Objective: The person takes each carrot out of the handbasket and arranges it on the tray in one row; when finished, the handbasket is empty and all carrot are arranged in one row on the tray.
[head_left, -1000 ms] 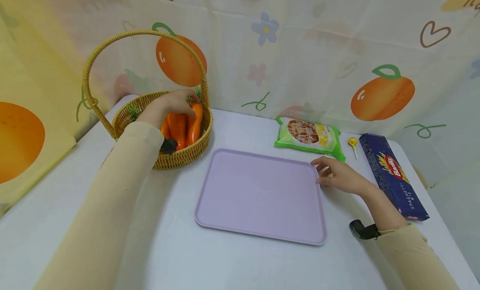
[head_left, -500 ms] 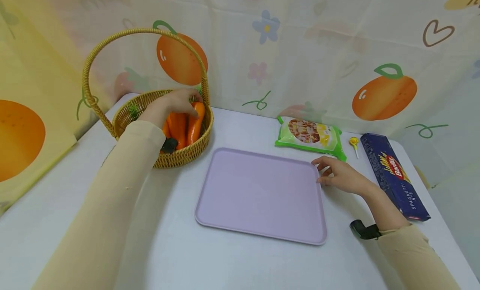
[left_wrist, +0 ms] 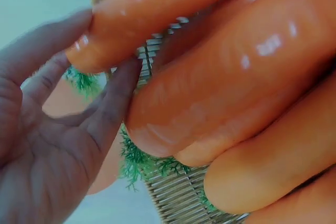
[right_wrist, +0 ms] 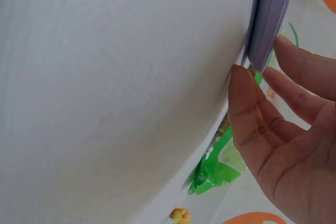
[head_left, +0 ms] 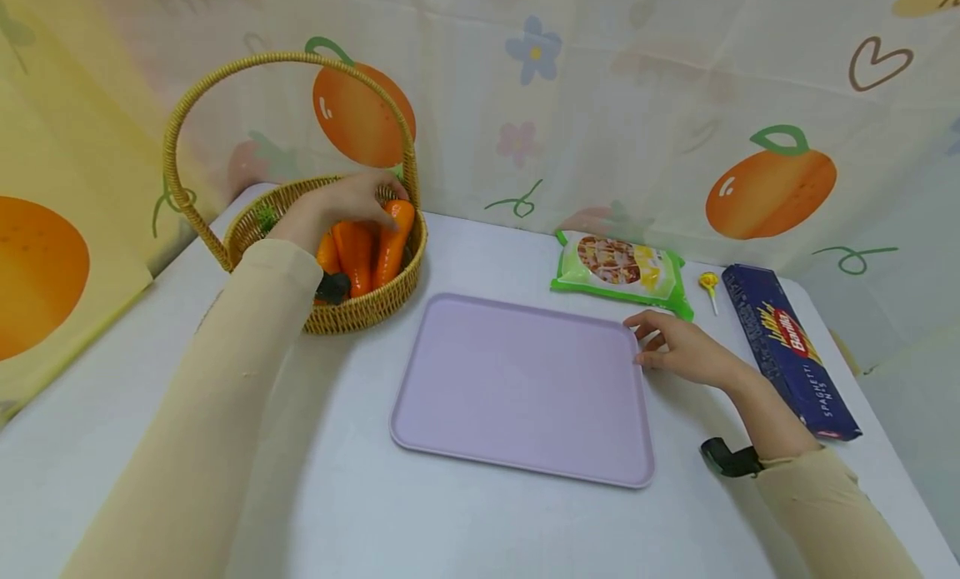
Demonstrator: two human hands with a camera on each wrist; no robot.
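Inside the wicker basket [head_left: 367, 316], my left hand [head_left: 341, 206] pinches the end of a glossy orange carrot [head_left: 393, 244]. The left wrist view shows the left thumb and fingertips around that carrot's tip [left_wrist: 92, 51]. More carrots [left_wrist: 236, 72] lie packed against it, with bits of green foliage [left_wrist: 136, 158] below. On the right, my right hand [head_left: 678, 350] touches the far right corner of the lilac tray [head_left: 525, 387] with loosely bent fingers. Up close, its fingertips [right_wrist: 241, 74] sit right at the tray's outer rim [right_wrist: 270, 19].
Behind the tray lies a green-and-white food packet [head_left: 622, 271]. A yellow lollipop [head_left: 708, 286] and a dark blue spaghetti box [head_left: 787, 350] lie to its right. The basket's tall handle [head_left: 281, 58] arches above the left hand. A printed curtain [head_left: 585, 129] hangs behind the table.
The pinched carrot's upper end has shifted slightly right and up, leaning more, with my left fingers on it. My right hand stays at the tray's corner.
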